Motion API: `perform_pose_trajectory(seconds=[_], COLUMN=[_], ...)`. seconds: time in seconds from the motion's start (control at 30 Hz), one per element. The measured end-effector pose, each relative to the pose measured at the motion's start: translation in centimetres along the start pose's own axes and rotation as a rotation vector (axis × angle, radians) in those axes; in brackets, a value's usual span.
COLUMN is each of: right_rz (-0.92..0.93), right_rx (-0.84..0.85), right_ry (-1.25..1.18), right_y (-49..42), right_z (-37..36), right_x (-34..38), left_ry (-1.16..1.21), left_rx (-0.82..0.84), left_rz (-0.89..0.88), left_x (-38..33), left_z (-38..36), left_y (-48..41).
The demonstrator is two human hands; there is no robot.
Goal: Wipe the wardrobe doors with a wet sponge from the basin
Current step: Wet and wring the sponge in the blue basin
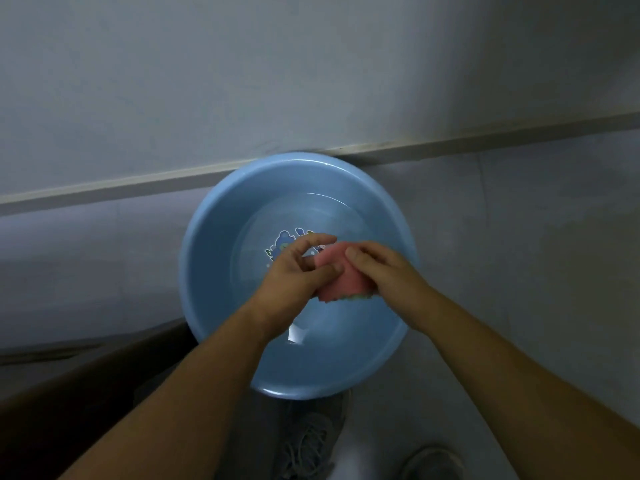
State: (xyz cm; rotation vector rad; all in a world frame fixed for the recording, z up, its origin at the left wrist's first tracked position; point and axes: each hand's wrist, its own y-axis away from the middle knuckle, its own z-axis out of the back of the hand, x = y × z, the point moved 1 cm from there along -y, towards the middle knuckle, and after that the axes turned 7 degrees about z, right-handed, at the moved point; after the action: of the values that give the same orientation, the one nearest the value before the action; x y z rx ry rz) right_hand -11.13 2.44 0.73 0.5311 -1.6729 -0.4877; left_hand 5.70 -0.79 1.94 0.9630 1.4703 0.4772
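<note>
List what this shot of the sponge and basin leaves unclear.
Head view:
- sponge: underside and ends covered by the left hand and right hand.
- print on the basin floor: partly behind the left hand, too blurred to read.
- shoes: dark, cut off by the bottom edge.
- pale surface behind the basin: wall or wardrobe door, cannot tell.

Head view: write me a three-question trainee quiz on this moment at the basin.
1. True or false: the pink sponge lies on the floor beside the blue basin.
2. Which holds the sponge? A: the left hand alone. B: the right hand alone. C: both.
3. Fill in: the basin contains clear ____.
Key: 1 false; 2 C; 3 water.
</note>
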Motion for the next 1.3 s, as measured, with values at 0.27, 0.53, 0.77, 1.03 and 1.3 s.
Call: perform_pose_trajectory(seconds=[0.27,0.53,0.77,1.03,1.3], right_rz=[-0.031,0.043,0.073,-0.052,-0.03], right_rx=[-0.209,-0.268,-0.275,-0.264,-0.23], right_ry=[0.425,0.54,0.73,0.163,0.062], right_y=[-5.9,-7.7,-8.2,-6.3,-5.2], right_z=[-3.7,-4.2,-5.1,-4.6,-6.9], right_x=[-8.0,-10.9,-12.0,-9.6,-7.8], left_ry=[-0.229,-0.451,-0.556,-0.183,-0.154], left_rx=[-0.45,-0.576,-0.593,-0.47,-0.528], left_rz=[0.054,0.065,0.082,-0.047,-0.044], left_x=[7.4,10.1,10.2,9.6,7.2], left_z=[5.1,5.3,4.7,3.5,0.7], left_y=[-5.7,-9.2,-9.2,-6.8,-4.8])
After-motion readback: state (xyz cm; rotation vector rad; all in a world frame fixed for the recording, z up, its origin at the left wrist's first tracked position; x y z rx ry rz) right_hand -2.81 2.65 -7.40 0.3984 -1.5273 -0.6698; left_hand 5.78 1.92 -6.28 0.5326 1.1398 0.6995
